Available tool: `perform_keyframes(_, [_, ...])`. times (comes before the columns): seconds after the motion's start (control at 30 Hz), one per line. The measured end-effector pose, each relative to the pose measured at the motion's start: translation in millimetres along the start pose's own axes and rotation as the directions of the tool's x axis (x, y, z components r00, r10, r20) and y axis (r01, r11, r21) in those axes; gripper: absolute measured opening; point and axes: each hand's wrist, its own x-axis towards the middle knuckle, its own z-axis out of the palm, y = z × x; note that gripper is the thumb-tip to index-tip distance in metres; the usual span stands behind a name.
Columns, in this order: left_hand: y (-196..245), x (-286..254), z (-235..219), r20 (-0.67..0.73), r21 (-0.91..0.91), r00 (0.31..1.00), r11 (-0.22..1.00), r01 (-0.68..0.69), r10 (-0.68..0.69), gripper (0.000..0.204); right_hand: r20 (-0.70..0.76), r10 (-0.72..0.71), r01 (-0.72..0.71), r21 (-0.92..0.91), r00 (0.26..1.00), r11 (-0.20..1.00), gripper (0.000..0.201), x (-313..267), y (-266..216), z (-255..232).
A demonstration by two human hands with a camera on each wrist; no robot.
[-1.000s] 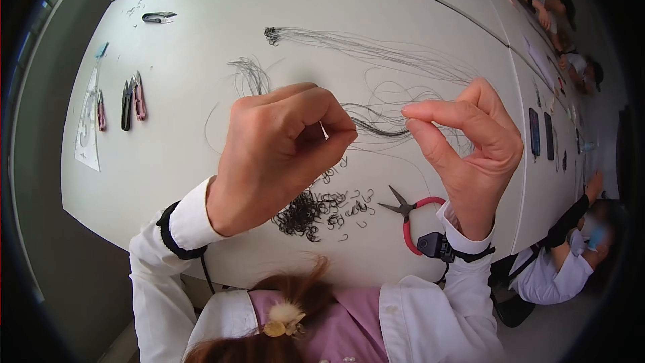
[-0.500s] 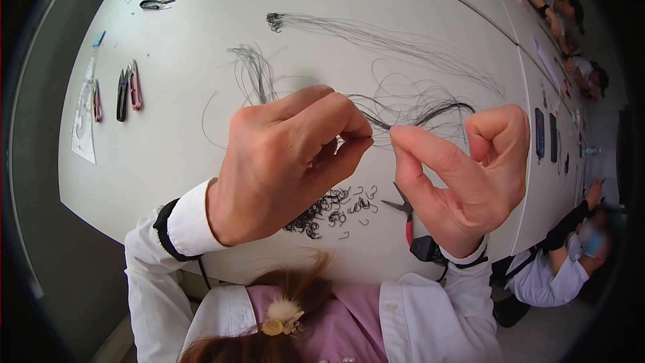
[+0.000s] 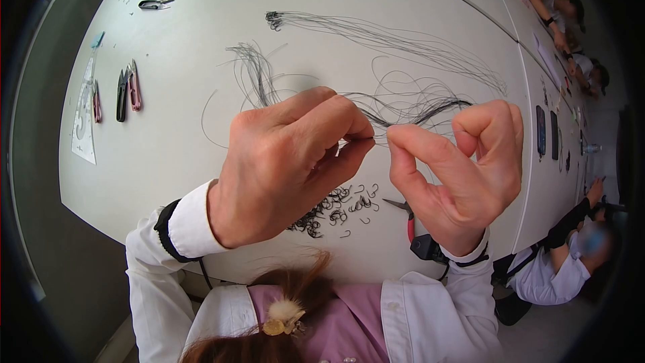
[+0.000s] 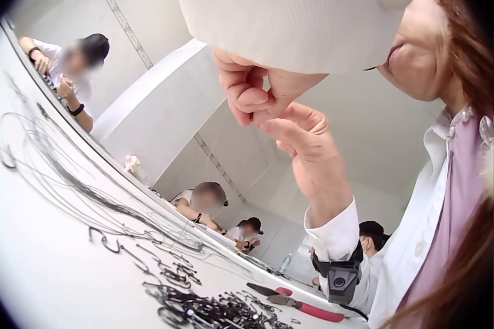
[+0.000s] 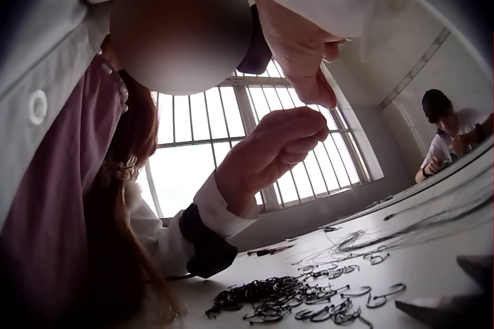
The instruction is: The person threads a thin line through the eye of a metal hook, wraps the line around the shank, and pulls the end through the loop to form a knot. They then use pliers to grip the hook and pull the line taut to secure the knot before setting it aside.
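Observation:
In the head view, the left hand (image 3: 289,161) pinches a fine line between thumb and index finger, with a tiny dark bit at the tips. Close on its right, the right hand (image 3: 463,175) pinches with thumb and index finger, a faint line (image 3: 381,141) running between the two hands. Both wrist views show the left hand (image 4: 251,86) (image 5: 270,151) and right hand (image 4: 309,151) (image 5: 297,51) held above the table, fingertips near each other. What lies inside the grips is too small to make out. Behind them spreads a bundle of dark lines (image 3: 440,109).
Loose black hooks (image 3: 336,210) lie below the hands, beside red-handled pliers (image 3: 410,225). Farther back is a bunch of hooks (image 3: 273,20) with long lines. Snips (image 3: 121,96) (image 3: 156,4) and a clear ruler (image 3: 83,124) are at left. Other people sit at right.
The right hand has come down and left, close to the left hand, and now covers part of the pliers. The left hand shifted slightly right. Little has moved in the last half second.

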Motion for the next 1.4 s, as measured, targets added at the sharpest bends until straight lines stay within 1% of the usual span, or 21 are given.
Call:
perform_keyframes(0.27, [1,0,-1,0.004,0.003,1.0,1.0,0.012,-0.012,0.012,-0.006,-0.004,0.004,-0.004,1.0,1.0,0.037,-1,0,2])
perform_keyframes(0.43, [1,-1,-2,-0.02,0.067,0.998,0.996,-0.061,0.062,0.012,0.036,-0.009,0.01,-0.026,0.999,1.0,0.038,-1,2,2])
perform_keyframes(0.5, [4,-1,-2,-0.035,0.08,0.997,0.995,-0.066,0.069,0.013,0.022,0.033,-0.035,0.106,0.999,0.994,0.037,0,5,7])
perform_keyframes(0.53, [5,-1,-2,-0.049,0.094,0.996,0.993,-0.071,0.075,0.013,0.021,0.031,-0.033,0.105,0.999,0.994,0.037,2,6,6])
perform_keyframes(0.57, [5,-1,-3,-0.05,0.094,0.996,0.993,-0.071,0.076,0.013,0.097,0.108,-0.129,0.248,0.989,0.96,0.036,4,6,3])
perform_keyframes(0.6, [5,-2,-3,-0.047,0.133,0.993,0.986,-0.1,0.107,0.012,0.183,0.172,-0.231,0.377,0.968,0.897,0.035,5,7,1])
perform_keyframes(0.63, [5,-2,-3,-0.043,0.172,0.99,0.977,-0.128,0.137,0.012,0.183,0.173,-0.231,0.377,0.968,0.897,0.035,5,8,1])
perform_keyframes(0.7, [7,-3,-4,-0.041,0.19,0.987,0.971,-0.148,0.158,0.012,0.297,0.199,-0.334,0.529,0.934,0.78,0.029,4,10,3])
perform_keyframes(0.73, [8,-3,-4,-0.039,0.208,0.983,0.964,-0.167,0.179,0.011,0.296,0.201,-0.335,0.529,0.934,0.78,0.029,3,10,4])
perform_keyframes(0.8, [9,-5,-3,-0.029,0.228,0.979,0.955,-0.188,0.2,0.012,0.348,0.238,-0.404,0.558,0.907,0.725,0.024,0,10,8])
perform_keyframes(0.83, [9,-5,-3,-0.023,0.249,0.975,0.946,-0.207,0.22,0.012,0.347,0.24,-0.405,0.558,0.907,0.724,0.024,-1,10,10])
perform_keyframes(0.9, [9,-5,-3,-0.019,0.256,0.972,0.942,-0.22,0.232,0.012,0.336,0.287,-0.44,0.616,0.897,0.653,0.019,-3,9,12])
perform_keyframes(0.93, [9,-5,-2,-0.017,0.263,0.97,0.937,-0.231,0.244,0.013,0.337,0.287,-0.441,0.617,0.897,0.653,0.019,-3,9,12])
perform_keyframes(1.0, [9,-5,-3,-0.009,0.264,0.965,0.932,-0.25,0.261,0.013,0.396,0.322,-0.51,0.65,0.86,0.563,0.013,-3,9,10])
perform_keyframes(1.03, [9,-5,-3,-0.001,0.265,0.96,0.926,-0.269,0.279,0.014,0.396,0.322,-0.511,0.651,0.86,0.562,0.013,-3,9,9])
perform_keyframes(1.13, [10,-4,-2,0.007,0.231,0.968,0.941,-0.246,0.251,0.014,0.407,0.305,-0.508,0.674,0.861,0.536,0.01,-3,11,9])
perform_keyframes(1.17, [10,-4,-2,0.009,0.23,0.968,0.941,-0.246,0.251,0.014,0.434,0.322,-0.541,0.665,0.841,0.515,0.009,-3,11,9])
perform_keyframes(1.2, [10,-4,-3,0.016,0.191,0.975,0.957,-0.22,0.221,0.014,0.461,0.34,-0.573,0.654,0.82,0.495,0.008,-3,11,8])
perform_keyframes(1.23, [10,-4,-3,0.025,0.152,0.981,0.969,-0.193,0.191,0.015,0.461,0.341,-0.574,0.654,0.819,0.494,0.008,-4,10,9])
perform_keyframes(1.33, [11,-3,-1,-0.002,0.133,0.987,0.978,-0.159,0.161,0.015,0.441,0.362,-0.57,0.667,0.821,0.48,0.007,-4,7,13])
perform_keyframes(1.4, [10,-4,0,-0.009,0.117,0.989,0.982,-0.145,0.147,0.016,0.445,0.395,-0.591,0.677,0.804,0.439,0.008,-5,5,15])
